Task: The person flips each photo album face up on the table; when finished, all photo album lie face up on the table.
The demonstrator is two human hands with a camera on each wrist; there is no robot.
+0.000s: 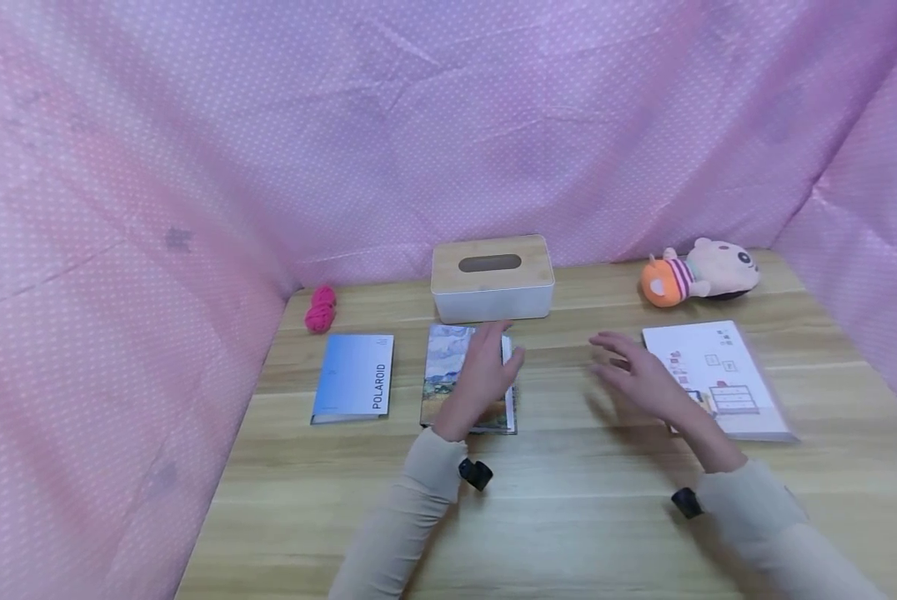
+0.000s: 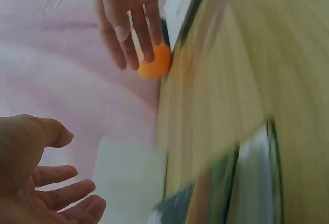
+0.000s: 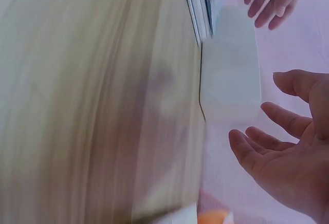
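Note:
My left hand (image 1: 484, 371) hovers over a book with a painted landscape cover (image 1: 439, 358), covering part of it in the head view. Its fingers are loosely spread and hold nothing, as the left wrist view also shows. To the right, my right hand (image 1: 639, 379) hangs above the table, just left of a white book with drawn furniture (image 1: 734, 379). That hand (image 3: 293, 147) has relaxed, slightly bent fingers with nothing between them. The two palms roughly face each other across a gap. Behind the landscape book stands a white tissue box with a wooden lid (image 1: 448, 279).
A blue album marked POLAROID (image 1: 351, 375) lies at the left, with a pink yarn bundle (image 1: 321, 310) behind it. At the back right a plush doll (image 1: 719, 268) in orange and stripes lies on its side. A pink dotted curtain (image 1: 388, 150) encloses the wooden table (image 1: 553, 517).

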